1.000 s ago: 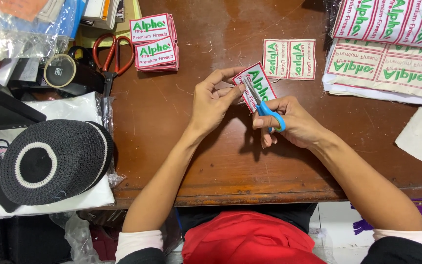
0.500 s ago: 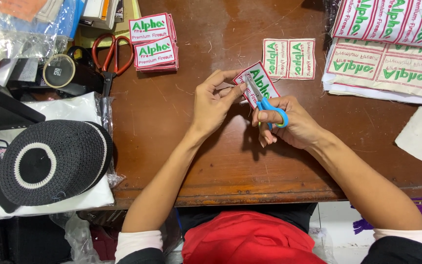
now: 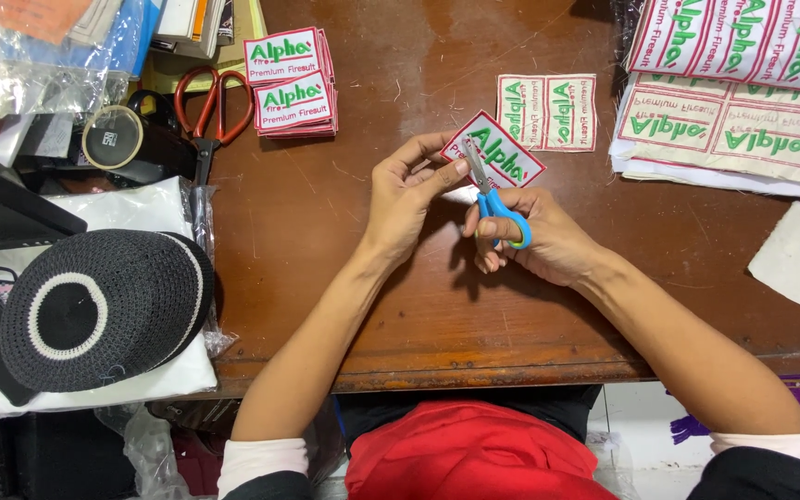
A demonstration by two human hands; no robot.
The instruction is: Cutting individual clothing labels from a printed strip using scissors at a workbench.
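The left hand (image 3: 405, 199) pinches a white embroidered patch (image 3: 497, 153) with a red border and green lettering, its fingers (image 3: 437, 176) closed on the patch's near-left edge and holding it tilted above the brown table (image 3: 326, 241); the right hand (image 3: 539, 241) grips small blue-handled scissors (image 3: 493, 199), fingers through the loops, the blades nearly closed against the patch's lower edge. Just beyond lies a joined pair of patches (image 3: 546, 111); a stack of cut patches (image 3: 291, 83) sits to the far left beside red-handled scissors (image 3: 210, 116); uncut patch sheets (image 3: 733, 102) crowd the far right corner. Bare wood lies open between the hands and the table's near edge; a black-and-white knitted cap (image 3: 104, 310) overhangs the left edge.
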